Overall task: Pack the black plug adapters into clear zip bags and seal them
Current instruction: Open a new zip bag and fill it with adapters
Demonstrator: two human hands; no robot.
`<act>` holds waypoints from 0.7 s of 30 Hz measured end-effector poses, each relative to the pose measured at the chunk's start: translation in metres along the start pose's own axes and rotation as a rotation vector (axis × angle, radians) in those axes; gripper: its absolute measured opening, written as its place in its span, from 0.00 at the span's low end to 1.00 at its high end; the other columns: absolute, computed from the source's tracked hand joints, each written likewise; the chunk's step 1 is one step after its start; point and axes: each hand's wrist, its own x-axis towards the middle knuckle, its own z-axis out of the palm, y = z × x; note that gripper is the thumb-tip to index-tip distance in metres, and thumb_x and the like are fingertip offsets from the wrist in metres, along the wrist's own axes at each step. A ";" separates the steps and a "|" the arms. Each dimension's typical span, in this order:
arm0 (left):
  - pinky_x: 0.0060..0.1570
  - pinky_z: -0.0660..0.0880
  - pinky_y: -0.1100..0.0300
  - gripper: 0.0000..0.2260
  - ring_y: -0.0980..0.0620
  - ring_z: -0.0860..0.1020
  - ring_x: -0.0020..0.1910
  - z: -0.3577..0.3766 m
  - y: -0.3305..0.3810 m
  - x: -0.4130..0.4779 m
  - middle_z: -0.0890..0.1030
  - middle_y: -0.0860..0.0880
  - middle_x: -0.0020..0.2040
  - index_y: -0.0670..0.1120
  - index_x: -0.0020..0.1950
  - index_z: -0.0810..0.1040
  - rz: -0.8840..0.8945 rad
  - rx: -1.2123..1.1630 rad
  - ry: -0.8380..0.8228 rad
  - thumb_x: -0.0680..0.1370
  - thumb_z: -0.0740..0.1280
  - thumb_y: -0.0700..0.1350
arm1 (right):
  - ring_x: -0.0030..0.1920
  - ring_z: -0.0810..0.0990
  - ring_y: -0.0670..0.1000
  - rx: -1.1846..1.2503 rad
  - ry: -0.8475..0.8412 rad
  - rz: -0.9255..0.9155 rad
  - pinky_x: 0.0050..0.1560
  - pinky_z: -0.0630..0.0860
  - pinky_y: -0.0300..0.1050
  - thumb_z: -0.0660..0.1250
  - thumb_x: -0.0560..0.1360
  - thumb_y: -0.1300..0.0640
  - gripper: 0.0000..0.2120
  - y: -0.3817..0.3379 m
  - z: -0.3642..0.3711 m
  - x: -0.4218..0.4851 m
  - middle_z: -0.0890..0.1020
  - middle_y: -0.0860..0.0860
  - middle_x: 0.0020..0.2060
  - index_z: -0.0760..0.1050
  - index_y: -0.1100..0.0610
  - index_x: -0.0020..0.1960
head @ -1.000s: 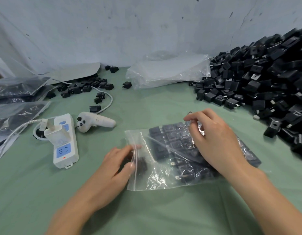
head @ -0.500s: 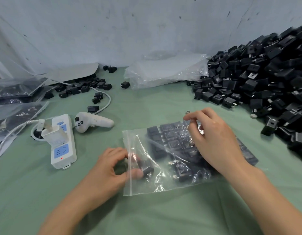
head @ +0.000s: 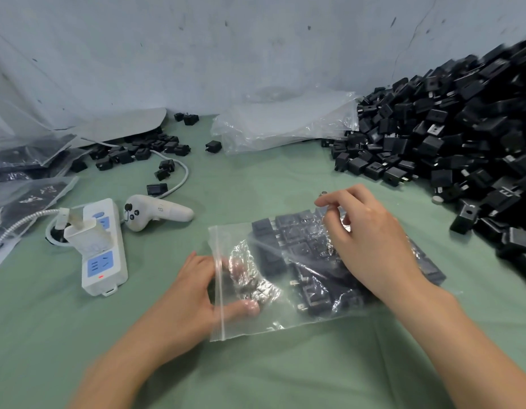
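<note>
a: where's the bag, and who has it?

b: the clear zip bag (head: 285,317) lies flat on the green bench (head: 285,376), straight ahead. the left hand (head: 194,296) is at the bag's near-left end. its thumb and fingers are pushed in through the mouth and curve toward one loose adapter. glare on the film hides whether they actually grip it.

a: and the other?

b: the right hand (head: 374,246) sits palm-down on the bag's far-right half, fingers bent, forefinger and thumb close together at the far edge. i can't tell if they pinch film or just press.

a: which way does it point?

b: the zip strip (head: 219,284) faces left and is open. the closed bottom is on the right, under the wrist. the long axis runs roughly left to right, with the right end swung a little farther away.

a: how will it handle?

b: my guess is thin, slick, floppy film round a stiff, fairly heavy load. the black plug adapters (head: 300,240) inside are hard blocks with metal prongs that could snag the plastic. i'd take it by the strip at both ends and keep the load flat, so nothing slides toward the mouth while sealing.

a: further out?

b: left of the bag, a power strip (head: 104,261) and a white controller (head: 158,212). beyond the bag, a heap of empty clear bags (head: 285,125). right of it and beyond, the big pile (head: 462,137) of loose adapters.
</note>
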 end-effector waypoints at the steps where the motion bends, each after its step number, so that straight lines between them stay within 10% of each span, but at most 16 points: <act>1: 0.70 0.66 0.52 0.27 0.65 0.69 0.63 0.001 0.001 0.002 0.73 0.68 0.54 0.64 0.57 0.76 0.034 0.027 0.002 0.62 0.71 0.73 | 0.42 0.75 0.45 -0.004 -0.001 -0.001 0.42 0.73 0.47 0.60 0.80 0.53 0.10 0.000 0.000 0.000 0.77 0.42 0.53 0.79 0.47 0.56; 9: 0.78 0.54 0.47 0.21 0.67 0.62 0.70 -0.001 0.002 0.002 0.68 0.73 0.61 0.73 0.61 0.73 0.116 0.036 -0.057 0.68 0.70 0.65 | 0.41 0.76 0.45 -0.011 -0.004 0.003 0.41 0.75 0.48 0.60 0.80 0.53 0.10 0.001 0.001 0.001 0.77 0.42 0.53 0.79 0.46 0.56; 21: 0.58 0.72 0.59 0.17 0.62 0.69 0.58 0.012 -0.004 0.021 0.67 0.71 0.54 0.64 0.52 0.76 0.153 0.130 0.054 0.68 0.69 0.69 | 0.40 0.77 0.43 -0.024 -0.026 0.006 0.39 0.74 0.45 0.59 0.80 0.51 0.10 0.001 0.002 0.001 0.76 0.41 0.54 0.78 0.45 0.56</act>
